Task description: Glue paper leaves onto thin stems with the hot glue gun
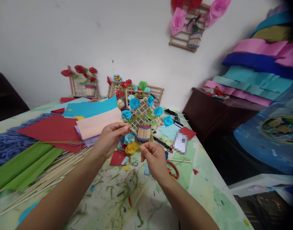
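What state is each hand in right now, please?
Left hand: fingers pinched shut; anything held is too thin to tell.
Right hand: fingers pinched shut; anything held is too thin to tell.

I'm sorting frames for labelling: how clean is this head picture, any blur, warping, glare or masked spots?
Head view: soft even light, no glare on the table; wide-lens bending at the edges, top right corner dark; left hand and right hand sharp; a pixelated patch masks something beside them; blue container at right smeared.
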The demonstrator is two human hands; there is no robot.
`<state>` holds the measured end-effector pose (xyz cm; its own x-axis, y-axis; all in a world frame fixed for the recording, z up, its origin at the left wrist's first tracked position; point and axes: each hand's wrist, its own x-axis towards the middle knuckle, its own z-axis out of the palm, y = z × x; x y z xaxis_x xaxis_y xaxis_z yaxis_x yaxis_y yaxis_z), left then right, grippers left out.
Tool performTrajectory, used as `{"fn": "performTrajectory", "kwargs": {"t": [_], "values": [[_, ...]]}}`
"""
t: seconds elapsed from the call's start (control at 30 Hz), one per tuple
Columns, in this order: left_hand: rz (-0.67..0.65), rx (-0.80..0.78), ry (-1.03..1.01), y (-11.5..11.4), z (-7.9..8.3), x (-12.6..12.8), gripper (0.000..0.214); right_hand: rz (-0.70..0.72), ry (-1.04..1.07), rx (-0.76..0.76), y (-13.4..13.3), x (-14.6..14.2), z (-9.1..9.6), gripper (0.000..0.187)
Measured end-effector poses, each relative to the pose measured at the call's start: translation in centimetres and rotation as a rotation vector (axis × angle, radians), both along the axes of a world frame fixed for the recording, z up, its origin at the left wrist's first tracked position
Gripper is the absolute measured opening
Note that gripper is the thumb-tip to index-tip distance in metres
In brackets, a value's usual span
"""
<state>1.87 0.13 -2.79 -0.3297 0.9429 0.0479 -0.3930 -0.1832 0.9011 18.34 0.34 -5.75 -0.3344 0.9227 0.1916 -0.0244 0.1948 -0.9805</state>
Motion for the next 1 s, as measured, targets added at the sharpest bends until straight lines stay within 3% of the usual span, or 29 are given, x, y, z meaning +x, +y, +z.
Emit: {"fn": "performTrajectory", "kwargs": {"t": [0.23, 0.47, 0.63, 0.83, 1.0], "values": [[0.016, 0.046, -0.005, -0.2, -0.1, -0.1, 0.018, -0.048, -0.077, 0.051, 0.0, 0.0, 0.0, 0.022], [0.083, 0.103, 0.219, 0.4, -0.9, -0.7, 0.019, -0.042, -0.138, 0.096, -0.2, 0.2, 0.2, 0.023], [0.089, 0.156, 0.348, 0.2, -0.6, -1.6, 0.014, -0.039, -0.107, 0.12, -0.2, 0.3, 0.3, 0.021], [0.091, 0.096, 0.347, 0.3, -0.2, -2.0, 0.018, -0.043, -0.083, 0.096, 0.5, 0.7, 0.3, 0.018], [0.088, 0.06, 0.496, 0.4, -0.4, -2.5, 0.018, -0.072, -0.118, 0.135, 0.7, 0.8, 0.3, 0.018]]}}
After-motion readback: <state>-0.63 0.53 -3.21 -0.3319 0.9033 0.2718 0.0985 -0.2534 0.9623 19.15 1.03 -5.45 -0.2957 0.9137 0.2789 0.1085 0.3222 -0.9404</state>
